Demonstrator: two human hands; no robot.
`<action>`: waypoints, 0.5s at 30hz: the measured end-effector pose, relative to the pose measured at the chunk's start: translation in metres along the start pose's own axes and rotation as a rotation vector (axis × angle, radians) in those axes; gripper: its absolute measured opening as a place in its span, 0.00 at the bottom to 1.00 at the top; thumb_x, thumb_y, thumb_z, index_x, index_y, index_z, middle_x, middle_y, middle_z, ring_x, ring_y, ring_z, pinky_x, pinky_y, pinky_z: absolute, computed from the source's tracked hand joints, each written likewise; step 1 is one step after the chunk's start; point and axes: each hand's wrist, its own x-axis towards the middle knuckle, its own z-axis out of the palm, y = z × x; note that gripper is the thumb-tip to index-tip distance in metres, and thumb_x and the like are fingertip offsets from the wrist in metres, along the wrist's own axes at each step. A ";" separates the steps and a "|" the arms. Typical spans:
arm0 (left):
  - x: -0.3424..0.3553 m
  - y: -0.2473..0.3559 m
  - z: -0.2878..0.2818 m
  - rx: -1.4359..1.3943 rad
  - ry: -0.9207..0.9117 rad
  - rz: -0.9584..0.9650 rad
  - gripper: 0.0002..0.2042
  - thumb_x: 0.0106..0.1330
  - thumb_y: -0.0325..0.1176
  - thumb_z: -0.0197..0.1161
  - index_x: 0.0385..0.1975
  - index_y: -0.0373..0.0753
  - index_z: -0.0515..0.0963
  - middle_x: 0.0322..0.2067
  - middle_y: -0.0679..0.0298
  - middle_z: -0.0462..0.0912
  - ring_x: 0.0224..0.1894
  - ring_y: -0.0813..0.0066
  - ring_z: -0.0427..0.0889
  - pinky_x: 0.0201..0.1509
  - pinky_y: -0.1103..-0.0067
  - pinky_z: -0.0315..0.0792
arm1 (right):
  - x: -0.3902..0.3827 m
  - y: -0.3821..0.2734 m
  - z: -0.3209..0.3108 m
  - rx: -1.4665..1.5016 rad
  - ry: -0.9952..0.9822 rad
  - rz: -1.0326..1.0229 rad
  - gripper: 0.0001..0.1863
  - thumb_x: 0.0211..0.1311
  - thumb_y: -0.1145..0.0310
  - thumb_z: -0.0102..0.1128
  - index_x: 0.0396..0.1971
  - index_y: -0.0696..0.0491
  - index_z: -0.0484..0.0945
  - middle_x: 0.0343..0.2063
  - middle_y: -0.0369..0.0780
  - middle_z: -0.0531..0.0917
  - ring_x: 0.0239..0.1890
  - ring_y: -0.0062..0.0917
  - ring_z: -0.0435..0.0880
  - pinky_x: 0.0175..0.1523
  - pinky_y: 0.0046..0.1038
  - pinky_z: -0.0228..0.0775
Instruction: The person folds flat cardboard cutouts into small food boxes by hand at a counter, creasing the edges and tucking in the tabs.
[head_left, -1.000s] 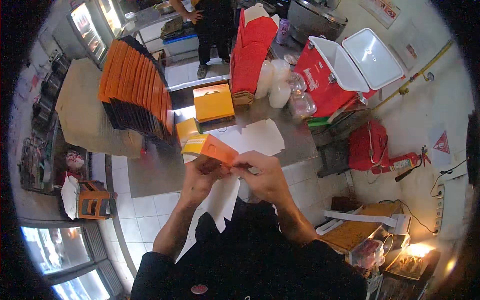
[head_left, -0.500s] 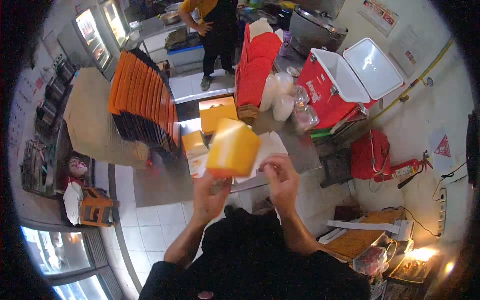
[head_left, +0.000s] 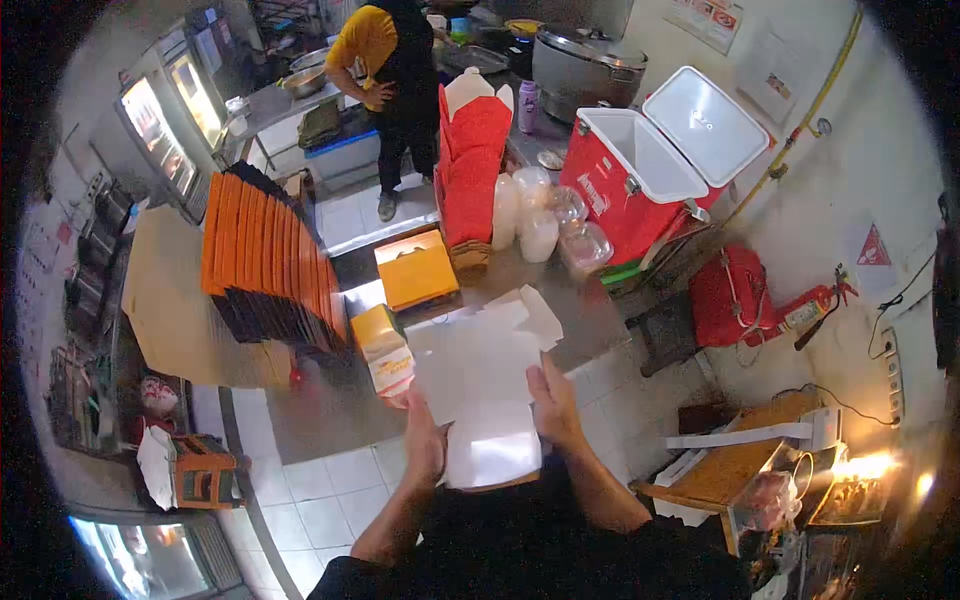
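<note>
Between my two hands lies a white-faced cardboard box blank (head_left: 482,385), with flaps spreading at its far right end. My left hand (head_left: 424,435) grips its left edge, thumb up along the side and the other fingers mostly hidden beneath. On the opposite edge my right hand (head_left: 553,403) closes the same way. The blank's near end hangs over the table's front edge, close to my body. Just left of the blank is a small yellow and white box (head_left: 383,352). A larger yellow box (head_left: 417,271) stands behind it.
Orange and black folded cartons (head_left: 265,260) stand in a row at left on the metal table (head_left: 330,415). Red cartons (head_left: 470,170) are stacked at the back, beside clear plastic tubs (head_left: 538,233). At right sits an open red cooler (head_left: 610,190). Another person (head_left: 400,90) stands beyond the table.
The yellow cardboard piece raised in my left hand no longer shows there. Both hands now hold the white-faced blank, lower and nearer my body. The head view has shifted.
</note>
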 end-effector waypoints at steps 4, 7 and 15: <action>-0.003 0.010 0.012 0.034 -0.018 -0.121 0.30 0.75 0.51 0.51 0.70 0.42 0.59 0.63 0.61 0.70 0.65 0.65 0.70 0.69 0.68 0.63 | -0.007 -0.003 0.003 -0.035 -0.039 0.112 0.20 0.78 0.58 0.41 0.47 0.60 0.76 0.39 0.37 0.80 0.42 0.24 0.77 0.48 0.29 0.69; -0.003 0.018 0.012 0.859 -0.187 0.184 0.30 0.69 0.36 0.62 0.70 0.41 0.60 0.64 0.61 0.70 0.66 0.64 0.69 0.68 0.68 0.66 | -0.009 -0.005 -0.008 0.143 -0.032 -0.004 0.16 0.76 0.60 0.47 0.45 0.58 0.76 0.34 0.33 0.78 0.38 0.20 0.76 0.43 0.27 0.69; -0.009 -0.014 0.034 0.166 -0.245 -0.245 0.28 0.63 0.20 0.65 0.62 0.36 0.64 0.45 0.58 0.83 0.46 0.74 0.82 0.49 0.77 0.78 | -0.045 -0.013 -0.048 0.304 -0.155 0.256 0.24 0.60 0.72 0.68 0.54 0.60 0.72 0.40 0.39 0.82 0.44 0.21 0.81 0.51 0.27 0.74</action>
